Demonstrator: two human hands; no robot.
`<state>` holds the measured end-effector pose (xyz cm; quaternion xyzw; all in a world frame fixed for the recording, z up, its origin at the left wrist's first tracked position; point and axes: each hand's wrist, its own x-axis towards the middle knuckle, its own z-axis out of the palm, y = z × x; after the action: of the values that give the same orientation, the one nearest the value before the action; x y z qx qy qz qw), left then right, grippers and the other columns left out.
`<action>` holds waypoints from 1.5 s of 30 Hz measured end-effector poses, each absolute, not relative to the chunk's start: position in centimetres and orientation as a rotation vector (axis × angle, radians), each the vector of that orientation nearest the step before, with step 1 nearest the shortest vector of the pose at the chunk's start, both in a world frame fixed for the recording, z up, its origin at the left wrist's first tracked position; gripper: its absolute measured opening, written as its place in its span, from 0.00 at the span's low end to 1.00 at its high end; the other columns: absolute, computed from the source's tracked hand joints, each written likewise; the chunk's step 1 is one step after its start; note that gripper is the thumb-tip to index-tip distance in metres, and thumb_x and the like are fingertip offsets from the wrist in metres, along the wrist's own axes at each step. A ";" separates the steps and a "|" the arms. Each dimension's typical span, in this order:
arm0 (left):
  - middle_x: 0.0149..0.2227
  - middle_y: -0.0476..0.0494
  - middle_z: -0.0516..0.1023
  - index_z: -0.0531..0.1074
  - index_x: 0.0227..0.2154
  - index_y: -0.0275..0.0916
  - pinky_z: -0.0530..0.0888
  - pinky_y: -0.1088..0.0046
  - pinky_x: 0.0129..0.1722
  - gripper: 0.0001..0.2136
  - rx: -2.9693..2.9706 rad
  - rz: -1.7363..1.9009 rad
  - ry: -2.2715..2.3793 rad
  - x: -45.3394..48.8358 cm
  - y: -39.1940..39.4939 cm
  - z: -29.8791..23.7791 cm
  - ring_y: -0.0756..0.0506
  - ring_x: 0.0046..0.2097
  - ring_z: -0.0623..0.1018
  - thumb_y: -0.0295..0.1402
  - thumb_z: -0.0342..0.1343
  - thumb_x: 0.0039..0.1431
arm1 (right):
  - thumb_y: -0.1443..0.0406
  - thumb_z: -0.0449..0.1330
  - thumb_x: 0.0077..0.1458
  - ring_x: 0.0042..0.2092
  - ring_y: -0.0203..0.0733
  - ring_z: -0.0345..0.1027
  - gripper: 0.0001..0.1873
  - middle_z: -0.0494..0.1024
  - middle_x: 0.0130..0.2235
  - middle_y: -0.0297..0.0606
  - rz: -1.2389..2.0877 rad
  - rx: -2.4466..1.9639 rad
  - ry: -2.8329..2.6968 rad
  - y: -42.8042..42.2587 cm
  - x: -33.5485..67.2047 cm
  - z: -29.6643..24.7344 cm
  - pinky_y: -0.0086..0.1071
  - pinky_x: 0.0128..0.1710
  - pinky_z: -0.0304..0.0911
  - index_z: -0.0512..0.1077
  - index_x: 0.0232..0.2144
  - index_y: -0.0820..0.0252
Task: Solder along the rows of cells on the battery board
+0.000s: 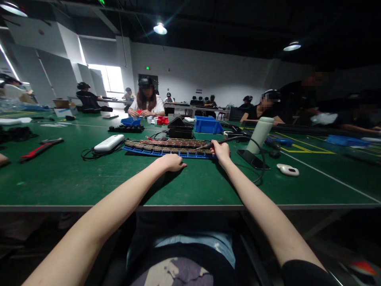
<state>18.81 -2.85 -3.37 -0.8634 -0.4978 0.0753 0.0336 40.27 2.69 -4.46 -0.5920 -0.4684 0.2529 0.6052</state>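
Note:
My right hand (pixel 220 151) grips a soldering iron (pixel 210 145), dark and slim, its tip pointing left over the row of parts. A black cord loops from its back end to the right. My left hand (pixel 172 162) lies at the front edge of a long blue rack (pixel 149 151), its fingers curled together; what they hold, if anything, is hidden. Thin brown and dark strips (pixel 175 143) run lengthwise along the rack. Left of the rack lies a white rounded device (pixel 109 143) with a black cable.
A pale green bottle (pixel 260 135) stands right of my right hand, with a dark phone-like slab (pixel 253 159) before it. Further right lies a cream oval device (pixel 287 170). Behind the rack are a blue bin (pixel 207 124) and black parts. Red pliers (pixel 41 151) lie left. People sit opposite.

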 end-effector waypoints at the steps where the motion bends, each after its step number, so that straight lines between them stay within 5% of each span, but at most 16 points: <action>1: 0.43 0.28 0.77 0.75 0.42 0.31 0.72 0.66 0.40 0.26 -2.655 0.236 -1.532 18.8 -2.9 -3.3 0.37 0.45 0.77 0.46 0.38 0.63 | 0.63 0.57 0.50 0.16 0.32 0.61 0.14 0.68 0.14 0.33 0.588 -1.367 -1.083 2.6 40.2 -4.4 0.24 0.16 0.60 0.67 0.16 0.62; 45: 0.42 0.29 0.77 0.75 0.41 0.33 0.71 0.67 0.41 0.26 -2.651 0.207 -1.552 18.7 -2.7 -3.6 0.37 0.45 0.76 0.47 0.38 0.62 | 0.65 0.56 0.52 0.16 0.30 0.61 0.14 0.67 0.14 0.31 0.665 -1.308 -1.140 2.0 39.2 -4.2 0.23 0.16 0.60 0.67 0.17 0.63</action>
<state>18.74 -2.74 -3.58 -0.8606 -0.5039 0.0673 0.0314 39.24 1.95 -4.20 -0.5640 -0.4914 0.2867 0.5986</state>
